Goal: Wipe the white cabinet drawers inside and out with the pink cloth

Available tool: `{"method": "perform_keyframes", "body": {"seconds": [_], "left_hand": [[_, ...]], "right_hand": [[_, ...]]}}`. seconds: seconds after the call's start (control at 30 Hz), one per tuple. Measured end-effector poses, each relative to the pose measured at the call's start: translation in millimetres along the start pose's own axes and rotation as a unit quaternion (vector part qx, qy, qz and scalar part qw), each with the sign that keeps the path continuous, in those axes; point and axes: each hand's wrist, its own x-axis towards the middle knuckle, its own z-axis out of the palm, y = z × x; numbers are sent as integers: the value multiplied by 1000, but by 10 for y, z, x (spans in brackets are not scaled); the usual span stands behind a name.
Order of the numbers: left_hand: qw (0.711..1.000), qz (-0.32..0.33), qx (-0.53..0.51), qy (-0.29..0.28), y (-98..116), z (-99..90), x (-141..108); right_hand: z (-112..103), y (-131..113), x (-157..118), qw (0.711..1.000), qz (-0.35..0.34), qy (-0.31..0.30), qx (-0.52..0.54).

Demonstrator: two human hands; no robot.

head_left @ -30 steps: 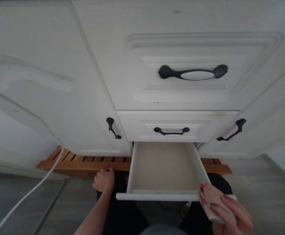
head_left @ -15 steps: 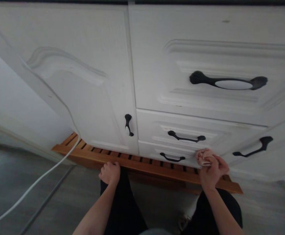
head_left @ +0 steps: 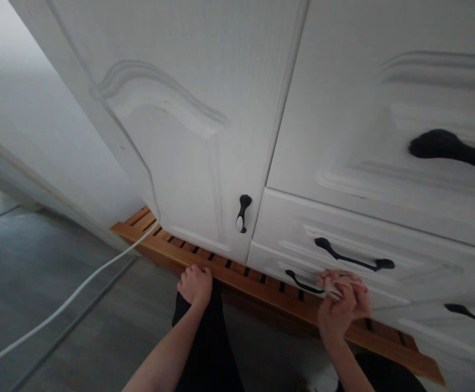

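Note:
A crumpled pink and white cloth (head_left: 343, 282) is held in my right hand (head_left: 337, 310), pressed against the lowest drawer front, by the right end of its black handle (head_left: 302, 283). My left hand (head_left: 195, 284) rests with curled fingers near the front edge of the slatted wooden bench (head_left: 257, 294); what its fingers hold, if anything, is hard to make out. White drawers (head_left: 343, 218) and a white cabinet door (head_left: 172, 158) with a black handle (head_left: 244, 213) rise behind the bench.
A white cable (head_left: 78, 288) runs down the door, over the bench's left end and across the grey floor (head_left: 29, 261). Larger black handles (head_left: 449, 147) are at the right. My dark-clothed knees are below the bench.
The view has turned left, so the cabinet appears shifted right and tilted. My right hand has moved left with the cloth to the lowest drawer's handle. My left hand stays at the bench edge.

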Motion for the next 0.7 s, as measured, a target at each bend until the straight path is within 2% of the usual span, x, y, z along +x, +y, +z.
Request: {"method": "perform_keyframes", "body": {"seconds": [0.1, 0.23, 0.3, 0.37, 0.43, 0.5, 0.6, 0.7], "left_hand": [[1000, 1, 0, 1, -7, 18, 9], [1000, 4, 5, 10, -15, 31, 13], [1000, 7, 6, 14, -18, 32, 9], [1000, 11, 6, 17, -21, 34, 6], [1000, 13, 4, 19, -24, 40, 7], [1000, 13, 3, 21, -27, 49, 10], [1000, 10, 3, 22, -30, 63, 15], [1000, 9, 5, 20, -33, 73, 18]], "right_hand": [[368, -568, -66, 996, -68, -17, -62], [732, -1309, 43, 975, -167, -142, -32], [847, -1534, 141, 954, -222, -202, -16], [884, -1599, 222, 931, -271, -244, -17], [816, -1498, 266, 918, -297, -262, -30], [642, -1259, 275, 917, -301, -259, -49], [229, -720, 269, 918, -292, -246, -101], [-268, -70, 283, 905, -305, -231, -187]]}}
